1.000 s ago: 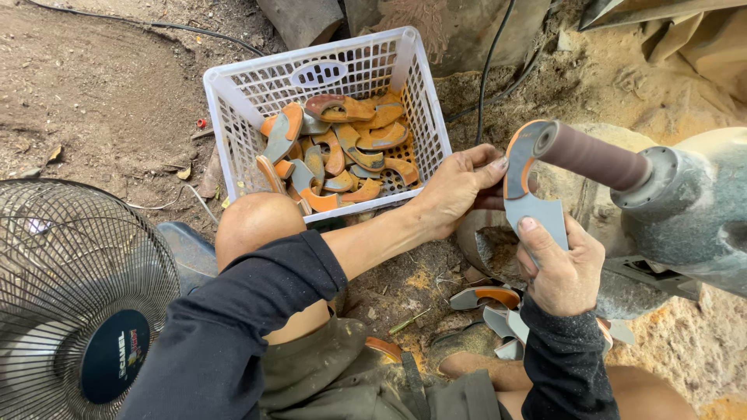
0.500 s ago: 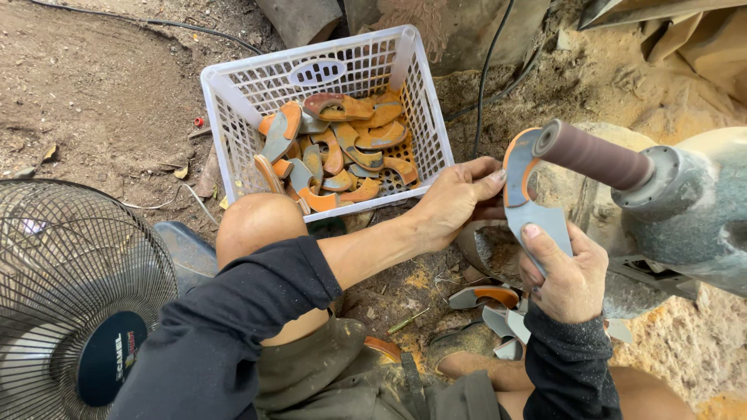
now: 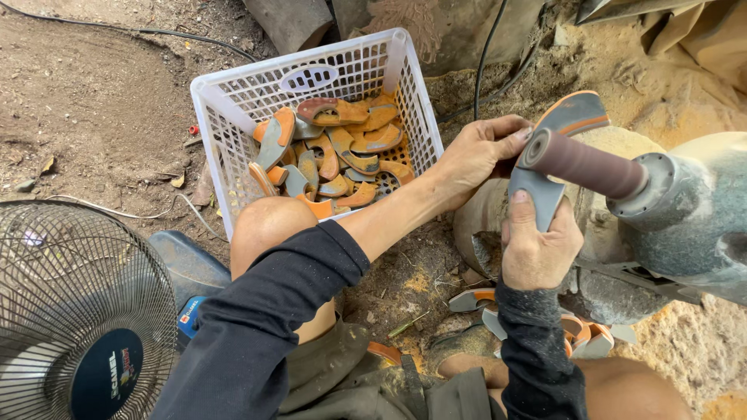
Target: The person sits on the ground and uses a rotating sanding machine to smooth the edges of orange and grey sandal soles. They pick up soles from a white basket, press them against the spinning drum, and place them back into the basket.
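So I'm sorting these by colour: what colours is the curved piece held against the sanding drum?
Grey with an orange edge, clearest in the head view.

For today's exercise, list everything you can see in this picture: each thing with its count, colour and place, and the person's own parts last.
Curved piece: one, grey with orange edge, held by both hands against the sanding drum.
Sanding drum: one, reddish-brown, on the grey machine at right.
Basket: one, white plastic lattice, upper middle on the ground.
Pieces in basket: many, orange and grey, piled inside.
Pieces on ground: several, orange and grey, below the machine.
Fan: one, dark wire guard, lower left.
Cables: a few, black, along the top.
Sawdust: tan, upper right and under the machine.
Left hand: on the piece's upper end.
Right hand: gripping its lower end.
Knee: bare, in front of the basket.
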